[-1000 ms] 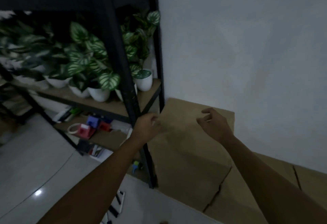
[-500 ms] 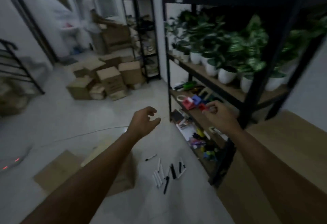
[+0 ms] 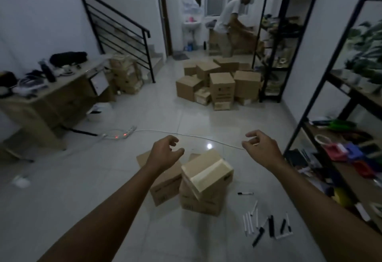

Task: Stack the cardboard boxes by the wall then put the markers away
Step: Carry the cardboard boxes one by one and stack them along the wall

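Note:
Three cardboard boxes sit close together on the tiled floor in front of me: a taped box [image 3: 206, 171] tilted on top of a lower box [image 3: 199, 201], and a flatter box [image 3: 165, 181] to their left. My left hand [image 3: 165, 153] hovers above the flatter box, fingers apart, holding nothing. My right hand [image 3: 261, 148] is held out to the right of the boxes, fingers curled loosely and empty. Several black and white markers [image 3: 264, 223] lie scattered on the floor at the lower right, with one black marker [image 3: 245, 193] lying apart.
A black metal shelf [image 3: 339, 104] with plants and small items runs along the right. A white cable [image 3: 186, 134] and a power strip [image 3: 122, 134] cross the floor. A pile of boxes [image 3: 219, 83] and another person [image 3: 227, 21] are at the back. A wooden desk [image 3: 51, 96] stands left.
My view has swung left from the wall and the shelf to the open room. Both hands came away from the box by the wall and now hover over the boxes on the floor.

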